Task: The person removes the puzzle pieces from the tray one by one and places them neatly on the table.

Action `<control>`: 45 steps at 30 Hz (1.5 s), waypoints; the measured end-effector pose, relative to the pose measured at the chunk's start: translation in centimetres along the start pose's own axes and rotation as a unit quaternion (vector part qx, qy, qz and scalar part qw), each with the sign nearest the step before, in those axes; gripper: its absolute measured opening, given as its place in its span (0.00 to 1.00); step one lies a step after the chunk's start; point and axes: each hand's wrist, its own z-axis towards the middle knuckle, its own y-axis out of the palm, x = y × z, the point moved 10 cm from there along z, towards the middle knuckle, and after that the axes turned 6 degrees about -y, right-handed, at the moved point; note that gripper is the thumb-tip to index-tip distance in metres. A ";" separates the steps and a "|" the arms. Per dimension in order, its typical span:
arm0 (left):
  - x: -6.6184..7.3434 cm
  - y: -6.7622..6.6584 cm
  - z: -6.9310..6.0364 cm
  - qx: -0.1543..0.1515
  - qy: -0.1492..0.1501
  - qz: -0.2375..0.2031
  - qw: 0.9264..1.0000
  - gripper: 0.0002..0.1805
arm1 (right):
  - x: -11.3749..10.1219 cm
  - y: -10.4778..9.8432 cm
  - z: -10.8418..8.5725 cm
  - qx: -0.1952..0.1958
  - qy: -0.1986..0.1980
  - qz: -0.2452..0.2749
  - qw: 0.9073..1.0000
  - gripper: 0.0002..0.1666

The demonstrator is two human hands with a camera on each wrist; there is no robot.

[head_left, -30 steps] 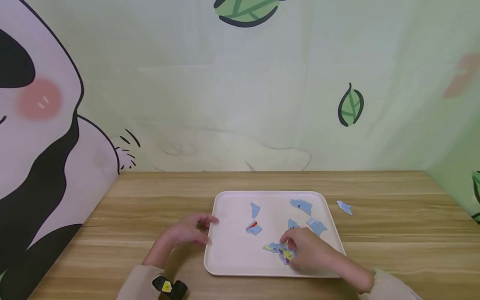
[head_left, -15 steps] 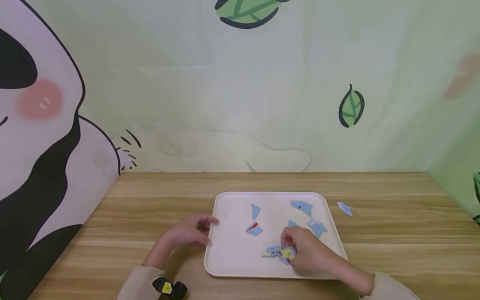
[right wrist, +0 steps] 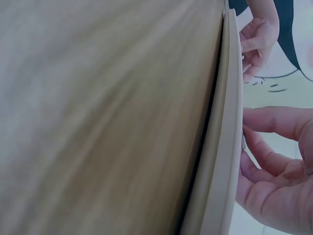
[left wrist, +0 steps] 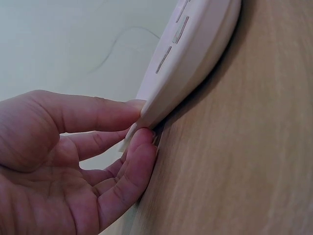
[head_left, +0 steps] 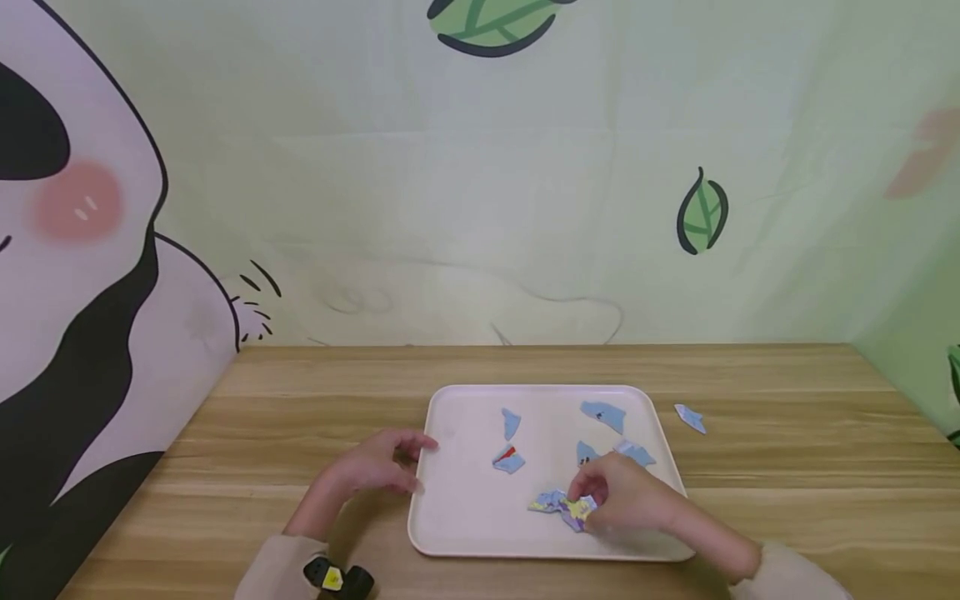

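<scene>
The head view looks forward and down across the tray [head_left: 468,523]. Both wrist views share its edge, close and tilted.

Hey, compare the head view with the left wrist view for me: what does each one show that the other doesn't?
Only the head view shows the right hand at the yellow-and-blue pieces, the lone piece lying off the right side of the tray, and the panda drawing.

Only the left wrist view shows the palm of the left hand, with a close look at the tray's outer wall.

Both share the left hand touching the tray's edge, the wooden tabletop and the pale wall.
</scene>
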 end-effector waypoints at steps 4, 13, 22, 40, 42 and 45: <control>0.2 0.0 0.0 -0.003 0.009 -0.001 1.000 0.28 | 0.9 -0.2 -0.3 -0.009 0.034 0.041 0.999 0.15; 0.3 0.0 -0.1 -0.005 0.013 -0.002 1.000 0.28 | 2.0 -2.0 -1.0 0.021 0.053 0.109 0.992 0.17; 0.4 0.0 -0.2 -0.008 0.028 0.005 1.000 0.28 | 3.0 -5.7 -2.4 0.059 0.076 0.132 0.987 0.20; 0.4 0.0 -0.1 -0.012 0.036 0.009 0.999 0.28 | 7.4 -10.6 -6.7 0.104 0.100 0.201 0.969 0.30; 0.3 0.0 -0.1 -0.012 0.032 0.007 0.999 0.28 | 8.1 -11.1 -7.2 0.111 0.104 0.209 0.966 0.27; 0.2 0.0 0.0 -0.011 0.025 0.003 1.000 0.28 | 8.9 -11.6 -7.7 0.115 0.103 0.233 0.960 0.20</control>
